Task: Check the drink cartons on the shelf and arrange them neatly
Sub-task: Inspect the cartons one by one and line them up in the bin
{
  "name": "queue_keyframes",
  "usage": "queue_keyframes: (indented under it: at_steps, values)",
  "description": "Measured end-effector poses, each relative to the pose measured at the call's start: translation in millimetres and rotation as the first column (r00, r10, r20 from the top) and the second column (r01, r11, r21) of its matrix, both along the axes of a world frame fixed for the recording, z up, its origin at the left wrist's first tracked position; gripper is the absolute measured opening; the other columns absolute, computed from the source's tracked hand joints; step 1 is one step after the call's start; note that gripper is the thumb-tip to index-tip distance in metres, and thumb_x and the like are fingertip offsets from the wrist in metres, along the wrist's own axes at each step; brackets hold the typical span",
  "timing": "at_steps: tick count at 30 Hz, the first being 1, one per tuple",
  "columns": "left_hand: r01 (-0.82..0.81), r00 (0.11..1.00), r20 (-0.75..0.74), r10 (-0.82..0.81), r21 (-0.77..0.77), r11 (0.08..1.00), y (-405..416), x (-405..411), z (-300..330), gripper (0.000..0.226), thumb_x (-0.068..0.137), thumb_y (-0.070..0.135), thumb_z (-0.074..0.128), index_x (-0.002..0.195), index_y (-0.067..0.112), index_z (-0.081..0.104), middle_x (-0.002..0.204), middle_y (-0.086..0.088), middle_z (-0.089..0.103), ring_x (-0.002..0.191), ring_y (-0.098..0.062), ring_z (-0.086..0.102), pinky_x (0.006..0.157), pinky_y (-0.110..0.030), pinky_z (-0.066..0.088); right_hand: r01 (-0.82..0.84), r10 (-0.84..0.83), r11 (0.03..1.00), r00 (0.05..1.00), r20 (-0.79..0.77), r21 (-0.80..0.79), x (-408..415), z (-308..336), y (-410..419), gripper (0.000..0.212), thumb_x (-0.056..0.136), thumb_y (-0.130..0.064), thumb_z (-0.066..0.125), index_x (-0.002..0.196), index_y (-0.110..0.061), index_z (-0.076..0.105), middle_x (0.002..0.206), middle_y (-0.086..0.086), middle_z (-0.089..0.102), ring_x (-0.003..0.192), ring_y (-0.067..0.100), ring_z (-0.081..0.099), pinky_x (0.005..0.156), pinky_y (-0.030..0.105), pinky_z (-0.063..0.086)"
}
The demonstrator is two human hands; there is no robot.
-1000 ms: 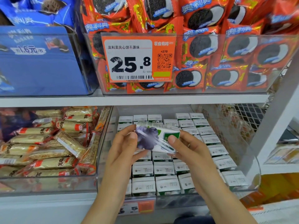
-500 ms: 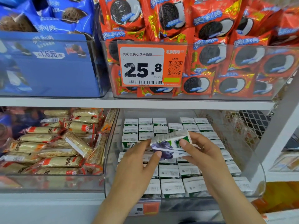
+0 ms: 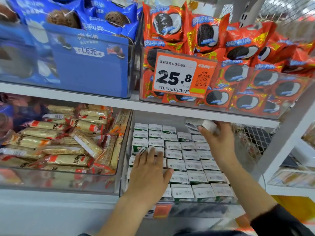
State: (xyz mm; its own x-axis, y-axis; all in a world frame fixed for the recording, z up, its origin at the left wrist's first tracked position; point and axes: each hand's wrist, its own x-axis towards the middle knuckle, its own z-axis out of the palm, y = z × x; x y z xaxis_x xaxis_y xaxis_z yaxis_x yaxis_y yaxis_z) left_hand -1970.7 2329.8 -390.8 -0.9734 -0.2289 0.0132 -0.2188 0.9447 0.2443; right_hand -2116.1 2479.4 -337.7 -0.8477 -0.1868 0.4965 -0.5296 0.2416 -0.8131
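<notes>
Several small white-topped drink cartons (image 3: 190, 160) stand packed in rows inside a clear bin (image 3: 125, 167) on the lower shelf. My right hand (image 3: 219, 142) reaches to the back right of the bin, just under the upper shelf board, and grips one carton (image 3: 197, 124) that lies tilted above the back row. My left hand (image 3: 150, 172) lies flat with straight fingers on the carton tops at the front left of the bin, fingertips near a green-sided carton (image 3: 139, 147).
A clear bin of yellow wrapped snack bars (image 3: 64, 147) sits left of the cartons. Above, red cookie packs (image 3: 255, 79) with an orange price tag (image 3: 184, 77) and blue cookie packs (image 3: 81, 53) fill the upper shelf. Wire mesh (image 3: 252, 138) closes the right side.
My left hand released the carton and dropped onto the front-left carton tops. My right hand carried the carton up and back to the bin's rear right. The view moved closer and tilted.
</notes>
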Motion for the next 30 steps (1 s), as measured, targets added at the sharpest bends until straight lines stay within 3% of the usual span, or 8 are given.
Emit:
queue_keyframes:
  at_steps: [7,9,11,14,17,21,25,30]
  values:
    - [0.027,1.000,-0.008,-0.027,0.013,1.000,-2,0,1,0.068,0.099,0.057,0.018,0.153,0.018,0.005,0.162,-0.009,-0.001,0.148,-0.026,-0.002,0.120,-0.040,-0.006,0.089,-0.048,0.905,0.993,-0.109,0.416,-45,-14,-18,0.050,0.088,-0.022,0.067,0.131,-0.004,0.051,0.129,0.016,0.057,0.119,0.033,0.050,0.097,0.040,0.044]
    - [0.033,0.999,-0.013,-0.033,0.018,0.999,-3,0,0,0.068,0.099,0.057,0.018,0.153,0.018,0.005,0.161,-0.010,0.000,0.148,-0.026,-0.001,0.119,-0.040,-0.007,0.093,-0.070,0.890,0.995,-0.068,0.445,-53,-12,-17,0.046,0.087,-0.027,0.067,0.120,0.004,0.059,0.107,0.021,0.066,0.100,0.036,0.060,0.086,0.043,0.050]
    - [0.033,0.999,-0.021,-0.033,0.018,0.999,-3,0,-2,0.068,0.098,0.057,0.019,0.153,0.018,0.006,0.161,-0.010,0.001,0.148,-0.027,0.000,0.119,-0.040,-0.006,0.057,-0.030,0.863,0.998,-0.061,0.502,-58,-10,-14,0.048,0.086,-0.029,0.067,0.119,0.004,0.060,0.095,0.013,0.069,0.081,0.026,0.061,0.076,0.026,0.048]
    - [0.026,0.999,-0.031,-0.026,0.011,1.000,-3,-2,-4,0.068,0.098,0.057,0.019,0.153,0.019,0.007,0.161,-0.010,0.002,0.148,-0.027,0.001,0.119,-0.040,-0.005,-0.021,0.096,0.786,0.991,-0.088,0.618,-65,-7,-9,0.050,0.087,-0.029,0.067,0.133,-0.011,0.055,0.130,0.006,0.058,0.101,0.027,0.057,0.085,0.026,0.039]
    - [0.022,0.999,-0.033,-0.022,0.008,1.000,-3,-3,-5,0.068,0.098,0.058,0.018,0.153,0.019,0.007,0.161,-0.010,0.002,0.147,-0.028,0.002,0.119,-0.040,-0.004,-0.020,0.085,0.751,0.994,-0.066,0.660,-69,-2,-10,0.049,0.089,-0.033,0.064,0.134,-0.016,0.053,0.132,0.005,0.058,0.115,0.028,0.055,0.086,0.028,0.041]
    - [0.020,0.999,-0.043,-0.019,0.007,1.000,-2,-3,-6,0.068,0.098,0.058,0.019,0.153,0.020,0.008,0.161,-0.010,0.003,0.147,-0.027,0.003,0.120,-0.040,-0.003,0.111,0.060,0.660,0.978,-0.200,0.743,-66,-5,-20,0.052,0.089,-0.036,0.064,0.133,-0.011,0.052,0.102,0.006,0.062,0.086,0.022,0.056,0.072,0.026,0.038]
    - [0.019,0.999,-0.044,-0.019,0.007,1.000,-2,-2,-5,0.068,0.098,0.057,0.019,0.153,0.020,0.007,0.161,-0.010,0.002,0.147,-0.027,0.003,0.120,-0.040,-0.004,-0.017,0.135,0.680,0.986,-0.102,0.733,-66,-9,-25,0.050,0.086,-0.031,0.068,0.131,-0.017,0.055,0.130,0.008,0.059,0.118,0.028,0.054,0.096,0.032,0.042]
    - [0.022,0.999,-0.042,-0.022,0.003,1.000,-2,-1,-3,0.068,0.098,0.057,0.018,0.153,0.019,0.007,0.161,-0.010,0.002,0.148,-0.027,0.002,0.120,-0.041,-0.004,-0.090,0.145,0.647,0.989,-0.007,0.757,-74,-6,-32,0.046,0.089,-0.025,0.065,0.133,-0.017,0.054,0.135,0.008,0.055,0.122,0.026,0.051,0.099,0.027,0.036]
